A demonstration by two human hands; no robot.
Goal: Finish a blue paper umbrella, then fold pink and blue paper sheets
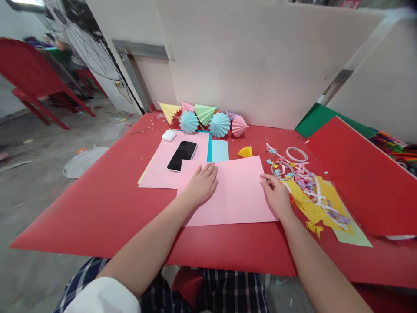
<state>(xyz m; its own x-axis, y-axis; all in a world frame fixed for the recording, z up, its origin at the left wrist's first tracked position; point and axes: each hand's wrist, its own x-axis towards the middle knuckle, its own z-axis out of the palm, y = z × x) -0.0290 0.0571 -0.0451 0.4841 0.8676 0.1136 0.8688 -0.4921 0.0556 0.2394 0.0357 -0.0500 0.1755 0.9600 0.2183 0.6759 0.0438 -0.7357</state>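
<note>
Pink sheet (237, 191), 1 of 2: L hand (202, 182) flat, released; R hand (276, 193) at edge, grip unclear.

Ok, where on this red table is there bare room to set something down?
Bare red table lies left of the pink paper sheets, and in a strip along the near edge. Crowded: paper scraps and tape rings right of the right hand; folded paper fans along the back.

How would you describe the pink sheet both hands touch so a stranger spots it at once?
On the red table, two pink sheets overlap near the middle. It is the nearer pink sheet, with the left hand flat on it and the right hand at its right edge. Unlike the farther pink sheet, it carries no phone.
</note>
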